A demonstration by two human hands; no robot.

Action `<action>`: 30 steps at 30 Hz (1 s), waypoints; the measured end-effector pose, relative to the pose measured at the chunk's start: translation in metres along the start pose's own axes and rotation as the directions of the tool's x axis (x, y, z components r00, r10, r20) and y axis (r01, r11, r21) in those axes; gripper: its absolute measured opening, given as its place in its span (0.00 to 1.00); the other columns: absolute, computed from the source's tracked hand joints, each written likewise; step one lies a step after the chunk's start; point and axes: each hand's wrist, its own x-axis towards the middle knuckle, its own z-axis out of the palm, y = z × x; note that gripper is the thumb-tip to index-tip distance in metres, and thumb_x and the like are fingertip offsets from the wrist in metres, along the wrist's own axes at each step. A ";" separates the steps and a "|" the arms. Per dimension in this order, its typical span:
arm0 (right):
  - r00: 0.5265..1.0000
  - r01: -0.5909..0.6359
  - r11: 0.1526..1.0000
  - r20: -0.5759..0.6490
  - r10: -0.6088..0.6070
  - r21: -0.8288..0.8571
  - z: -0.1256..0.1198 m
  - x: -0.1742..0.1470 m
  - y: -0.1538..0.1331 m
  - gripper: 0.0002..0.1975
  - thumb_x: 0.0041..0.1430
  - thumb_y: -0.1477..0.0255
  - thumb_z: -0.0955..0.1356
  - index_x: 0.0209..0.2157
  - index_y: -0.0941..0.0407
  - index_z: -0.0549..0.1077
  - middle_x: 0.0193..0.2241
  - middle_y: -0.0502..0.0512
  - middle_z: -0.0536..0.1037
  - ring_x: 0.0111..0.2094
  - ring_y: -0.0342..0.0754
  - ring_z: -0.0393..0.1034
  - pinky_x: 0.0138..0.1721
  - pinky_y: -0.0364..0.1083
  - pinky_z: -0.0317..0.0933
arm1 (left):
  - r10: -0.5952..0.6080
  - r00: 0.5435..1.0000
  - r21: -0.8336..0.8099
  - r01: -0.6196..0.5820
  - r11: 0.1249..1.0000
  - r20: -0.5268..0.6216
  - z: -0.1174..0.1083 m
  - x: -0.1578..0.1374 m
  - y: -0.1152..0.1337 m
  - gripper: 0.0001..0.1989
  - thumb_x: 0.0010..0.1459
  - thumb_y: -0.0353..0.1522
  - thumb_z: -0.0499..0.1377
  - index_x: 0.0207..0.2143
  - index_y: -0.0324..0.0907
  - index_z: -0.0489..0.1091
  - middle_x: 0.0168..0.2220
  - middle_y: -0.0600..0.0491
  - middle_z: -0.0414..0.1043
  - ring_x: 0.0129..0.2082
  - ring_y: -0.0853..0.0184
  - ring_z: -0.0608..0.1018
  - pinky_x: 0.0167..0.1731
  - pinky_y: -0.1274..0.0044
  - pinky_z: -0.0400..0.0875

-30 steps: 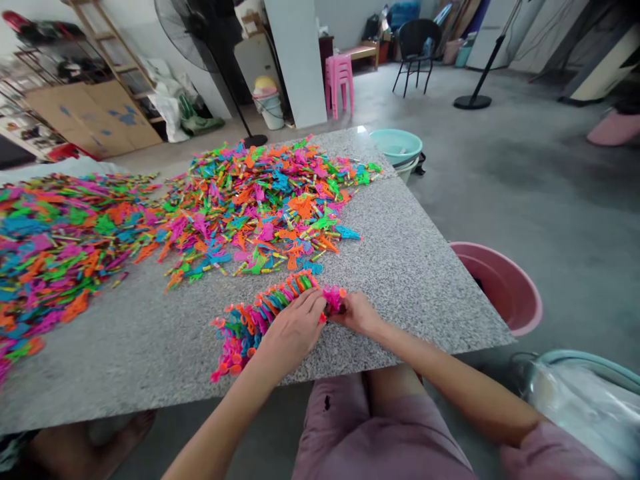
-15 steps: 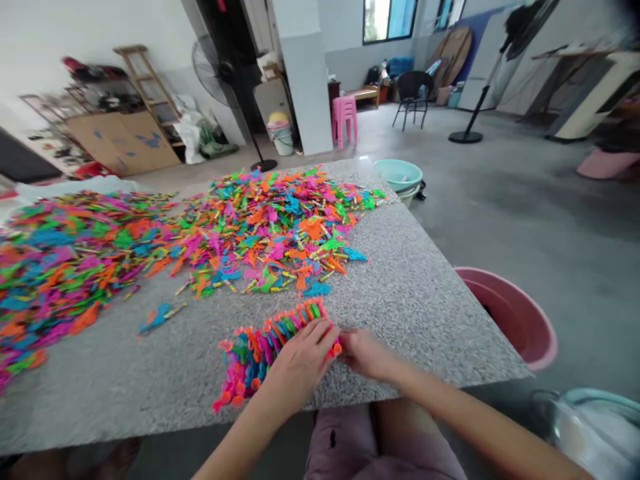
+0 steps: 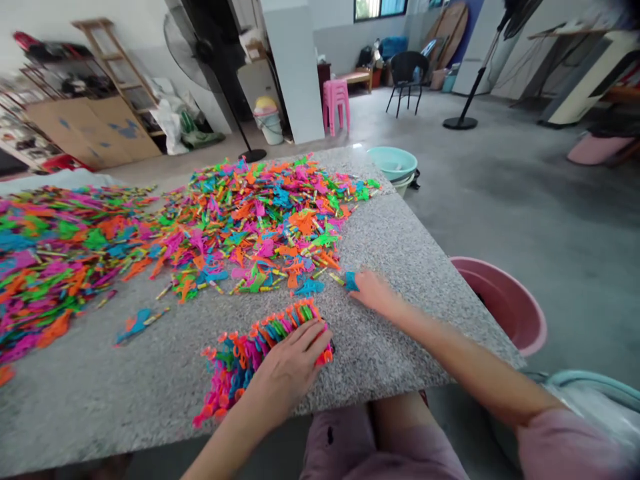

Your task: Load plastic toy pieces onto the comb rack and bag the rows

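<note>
View: head, the only one.
Row: coloured plastic pieces [image 3: 250, 347] packed side by side, close to the table's [image 3: 400, 253] near edge; left end closest to that edge, right end a little farther in.
Left hand [image 3: 290, 360]: laid over the row's right end, fingers close together; thumb hidden, so can't tell if gripping or just pressing.
Right hand [image 3: 377, 293]: fingers curled narrow, seems to hold the blue piece [image 3: 351, 281] at the fingertips; bit blurred.
Blue piece: just off the near right side of the main pile [image 3: 270, 207], toward the table's right edge; yellow stick pointing away from the hand.
Loose: one blue-and-orange piece [image 3: 143, 322] alone, left of the row; second heap [image 3: 65, 247] toward the table's left edge.
Step in hand: looks like taking a single piece while the left hand steadies the row.
Next move calls for: firm pinch on the blue piece, clear of the pile's edge; left hand staying put, since the row could tip or spread if let go.
</note>
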 end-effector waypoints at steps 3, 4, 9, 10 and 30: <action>0.989 0.145 0.981 -0.011 -0.147 -0.127 -0.005 -0.011 -0.003 0.13 0.67 0.67 0.62 0.43 0.60 0.73 0.39 0.63 0.77 0.40 0.53 0.74 0.40 0.47 0.66 | 0.001 1.000 -0.017 -0.001 1.000 0.019 -0.001 0.000 -0.002 0.21 0.65 0.29 0.52 0.60 0.42 0.61 0.59 0.47 0.67 0.61 0.60 0.67 0.59 0.67 0.67; 0.963 0.256 0.950 -0.041 -0.268 -0.179 -0.009 -0.007 -0.005 0.13 0.68 0.70 0.60 0.45 0.59 0.72 0.40 0.63 0.77 0.40 0.52 0.74 0.40 0.46 0.66 | -0.002 1.000 -0.013 0.003 1.000 0.025 -0.001 0.001 -0.002 0.21 0.65 0.29 0.52 0.61 0.41 0.60 0.59 0.46 0.67 0.62 0.60 0.67 0.59 0.66 0.67; 0.607 0.744 0.530 0.081 -0.790 -0.407 -0.018 0.041 -0.014 0.13 0.68 0.77 0.57 0.43 0.56 0.71 0.45 0.59 0.73 0.37 0.46 0.73 0.37 0.46 0.65 | -0.054 0.997 0.008 0.054 0.999 0.053 -0.003 0.001 0.003 0.22 0.64 0.27 0.53 0.60 0.41 0.61 0.60 0.45 0.66 0.62 0.60 0.67 0.59 0.67 0.67; 0.578 0.772 0.492 0.121 -0.807 -0.403 -0.018 0.049 -0.011 0.12 0.67 0.78 0.58 0.41 0.57 0.72 0.43 0.58 0.74 0.37 0.46 0.73 0.37 0.46 0.65 | -0.064 0.996 0.001 0.064 0.998 0.055 -0.003 0.001 0.004 0.22 0.64 0.27 0.53 0.61 0.41 0.61 0.60 0.46 0.66 0.62 0.60 0.67 0.59 0.67 0.67; 0.976 0.163 0.276 -0.114 -0.186 0.947 0.053 -0.011 -0.056 0.08 0.50 0.70 0.70 0.32 0.56 0.69 0.27 0.50 0.76 0.28 0.46 0.73 0.32 0.45 0.67 | -0.035 0.998 0.004 0.035 0.999 0.049 -0.002 0.000 0.003 0.24 0.65 0.28 0.52 0.63 0.41 0.58 0.61 0.47 0.64 0.63 0.61 0.65 0.60 0.67 0.66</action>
